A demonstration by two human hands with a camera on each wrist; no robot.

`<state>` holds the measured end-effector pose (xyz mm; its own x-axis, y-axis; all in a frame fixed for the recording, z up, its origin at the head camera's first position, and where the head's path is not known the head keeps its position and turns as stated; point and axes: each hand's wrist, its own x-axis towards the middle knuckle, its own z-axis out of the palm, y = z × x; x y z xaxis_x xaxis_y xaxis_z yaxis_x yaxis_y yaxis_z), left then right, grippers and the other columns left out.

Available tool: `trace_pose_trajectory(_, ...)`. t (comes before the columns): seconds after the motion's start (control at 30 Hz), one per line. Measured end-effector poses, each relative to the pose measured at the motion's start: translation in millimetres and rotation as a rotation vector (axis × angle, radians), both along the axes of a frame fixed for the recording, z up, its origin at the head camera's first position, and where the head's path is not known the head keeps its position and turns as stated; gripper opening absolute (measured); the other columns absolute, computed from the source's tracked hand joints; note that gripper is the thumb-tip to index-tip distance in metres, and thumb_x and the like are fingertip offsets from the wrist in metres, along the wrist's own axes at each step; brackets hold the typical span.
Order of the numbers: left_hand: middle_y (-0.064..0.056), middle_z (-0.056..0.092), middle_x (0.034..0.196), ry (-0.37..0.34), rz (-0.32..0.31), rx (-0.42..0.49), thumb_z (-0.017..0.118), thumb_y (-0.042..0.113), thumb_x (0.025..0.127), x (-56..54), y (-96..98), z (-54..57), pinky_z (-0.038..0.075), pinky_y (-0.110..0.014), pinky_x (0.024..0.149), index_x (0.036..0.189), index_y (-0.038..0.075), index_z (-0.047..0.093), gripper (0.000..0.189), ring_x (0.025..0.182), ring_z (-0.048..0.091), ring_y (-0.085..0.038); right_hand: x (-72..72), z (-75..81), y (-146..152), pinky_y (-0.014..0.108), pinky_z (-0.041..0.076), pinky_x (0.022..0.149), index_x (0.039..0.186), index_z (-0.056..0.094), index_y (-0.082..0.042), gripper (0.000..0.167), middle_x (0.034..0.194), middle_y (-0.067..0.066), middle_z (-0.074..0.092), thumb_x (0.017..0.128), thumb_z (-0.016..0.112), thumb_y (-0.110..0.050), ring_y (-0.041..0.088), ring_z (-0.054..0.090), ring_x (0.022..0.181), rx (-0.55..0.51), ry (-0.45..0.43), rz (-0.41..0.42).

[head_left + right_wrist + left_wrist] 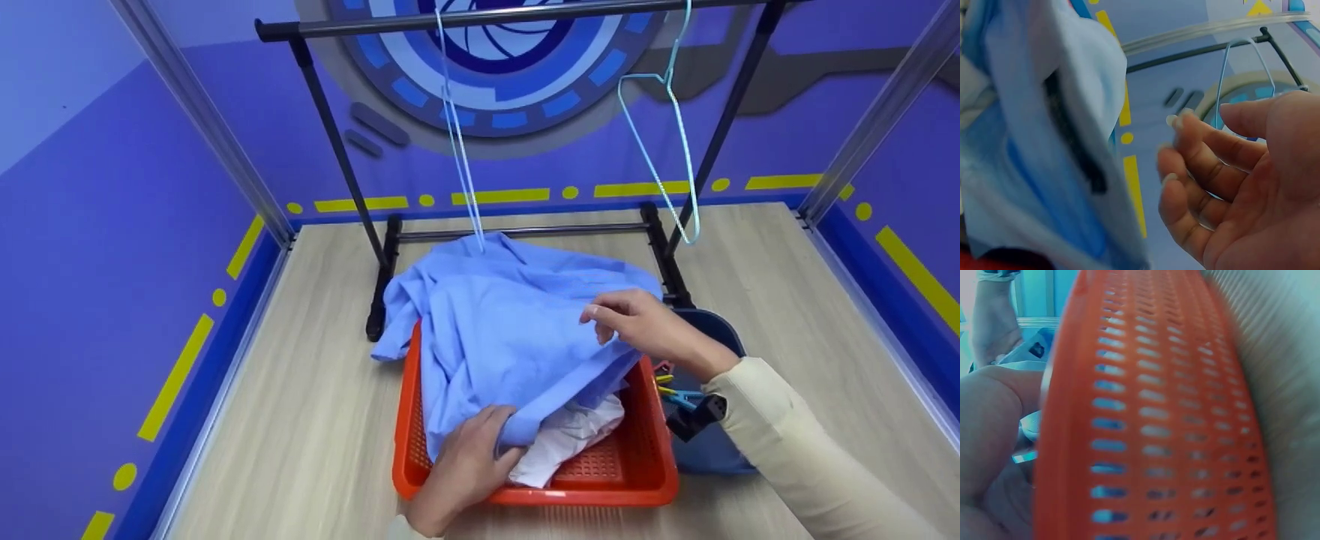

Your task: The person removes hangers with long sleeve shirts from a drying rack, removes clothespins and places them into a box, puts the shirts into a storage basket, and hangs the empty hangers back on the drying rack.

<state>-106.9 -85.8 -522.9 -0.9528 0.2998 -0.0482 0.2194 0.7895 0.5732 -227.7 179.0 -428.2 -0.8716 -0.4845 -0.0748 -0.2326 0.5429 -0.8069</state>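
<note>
A light-blue garment [517, 322] lies heaped over a red plastic basket [600, 495], spilling past its back and left sides. Its exact kind cannot be told from the folds. At the front rim, my left hand [469, 457] pinches the garment's near edge between thumb and fingers. My right hand [634, 322] hovers over the garment's right side, fingers loosely curled around nothing; in the right wrist view the hand [1235, 169] is beside the cloth [1033, 140], apart from it. White cloth [574, 439] shows inside the basket under the blue one.
Behind the basket stands a black clothes rack [337, 150]. From its bar hang a pale hanger [459, 142], its lower end at the garment, and a light-teal hanger [679, 142]. A dark blue bin [716, 450] with coloured clothespins [679, 396] stands right of the basket.
</note>
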Motion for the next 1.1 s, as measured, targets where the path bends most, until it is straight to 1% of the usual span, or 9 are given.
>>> trace_pose_trajectory(0.17, 0.006, 0.066, 0.109, 0.101, -0.04, -0.002, 0.065, 0.028, 0.092, -3.2, -9.5, 10.8, 0.053, -0.036, 0.083, 0.122, 0.022, 0.059, 0.031, 0.092, 0.061, -0.01, 0.3, -7.5, 13.6, 0.037, 0.05, 0.085, 0.102, 0.069, -0.015, 0.028, 0.094, 0.005, 0.07, 0.1, 0.05, -0.035, 0.022, 0.062, 0.095, 0.056, 0.027, 0.021)
trace_pose_trajectory(0.23, 0.007, 0.065, 0.095, 0.147, -0.043, -0.001, 0.064, 0.029, 0.092, -5.8, -12.7, 14.8, 0.051, -0.031, 0.074, 0.111, 0.021, 0.062, 0.021, 0.083, 0.058, -0.009, 0.9, -9.1, 17.5, 0.04, 0.05, 0.09, 0.105, 0.069, -0.015, 0.03, 0.102, 0.003, 0.07, 0.098, 0.052, -0.039, 0.022, 0.06, 0.102, 0.081, 0.026, 0.04)
trace_pose_trajectory(0.33, 0.008, 0.052, 0.074, 0.219, -0.037, 0.004, 0.063, 0.03, 0.092, -10.9, -17.0, 21.6, 0.042, -0.024, 0.061, 0.092, 0.019, 0.059, 0.011, 0.069, 0.05, -0.008, 2.5, -11.1, 22.7, 0.045, 0.05, 0.095, 0.114, 0.066, -0.016, 0.036, 0.114, 0.003, 0.067, 0.094, 0.058, -0.045, 0.023, 0.058, 0.11, 0.108, -0.002, 0.066)
trace_pose_trajectory(0.43, 0.009, 0.037, 0.065, 0.285, -0.021, 0.021, 0.063, 0.029, 0.093, -15.8, -20.7, 29.7, 0.033, -0.021, 0.055, 0.081, 0.018, 0.053, 0.019, 0.061, 0.043, -0.008, 3.6, -13.6, 26.8, 0.046, 0.051, 0.095, 0.124, 0.061, -0.019, 0.046, 0.125, 0.006, 0.062, 0.089, 0.063, -0.048, 0.026, 0.056, 0.116, 0.117, -0.016, 0.072)
trace_pose_trajectory(0.57, 0.01, 0.026, 0.064, 0.346, 0.022, 0.076, 0.061, 0.028, 0.095, -21.7, -25.0, 41.1, 0.027, -0.018, 0.052, 0.075, 0.015, 0.046, 0.028, 0.057, 0.035, -0.006, 3.4, -17.6, 31.3, 0.047, 0.054, 0.088, 0.135, 0.052, -0.025, 0.06, 0.137, 0.012, 0.052, 0.083, 0.072, -0.047, 0.033, 0.053, 0.118, 0.121, -0.041, 0.054)
trace_pose_trajectory(0.73, 0.009, 0.02, 0.065, 0.467, 0.094, 0.135, 0.063, 0.025, 0.094, -27.4, -29.8, 54.1, 0.024, -0.018, 0.054, 0.072, 0.012, 0.042, 0.033, 0.057, 0.029, -0.006, 4.3, -21.7, 32.0, 0.056, 0.047, 0.098, 0.142, 0.044, -0.03, 0.07, 0.144, 0.007, 0.047, 0.08, 0.078, -0.03, 0.033, 0.048, 0.127, 0.186, -0.037, 0.075)
trace_pose_trajectory(0.9, 0.006, 0.026, 0.066, 0.53, 0.103, 0.189, 0.063, 0.019, 0.093, -29.7, -31.5, 63.3, 0.03, -0.019, 0.056, 0.076, 0.011, 0.048, 0.025, 0.059, 0.034, -0.007, 8.0, -28.6, 21.9, 0.056, 0.042, 0.102, 0.147, 0.04, -0.027, 0.078, 0.146, 0.005, 0.046, 0.08, 0.078, -0.014, 0.032, 0.045, 0.134, 0.305, 0.071, 0.08)
trace_pose_trajectory(1.0, 0.004, 0.043, 0.069, 0.55, 0.091, 0.211, 0.063, 0.018, 0.093, -30.1, -30.1, 66.9, 0.04, -0.02, 0.059, 0.083, 0.011, 0.057, 0.014, 0.064, 0.045, -0.007, 8.1, -35.4, 14.8, 0.057, 0.042, 0.103, 0.146, 0.041, -0.021, 0.078, 0.144, 0.009, 0.049, 0.079, 0.079, -0.014, 0.034, 0.046, 0.132, 0.335, 0.169, 0.067)
trace_pose_trajectory(1.1, 0.001, 0.06, 0.084, 0.586, 0.082, 0.233, 0.065, 0.016, 0.092, -30.8, -28.5, 68.4, 0.051, -0.025, 0.068, 0.094, 0.01, 0.066, 0.007, 0.075, 0.057, -0.009, 5.9, -42.9, 10.1, 0.055, 0.043, 0.102, 0.137, 0.052, -0.015, 0.068, 0.131, 0.01, 0.06, 0.076, 0.082, -0.016, 0.033, 0.055, 0.122, 0.353, 0.326, 0.079)
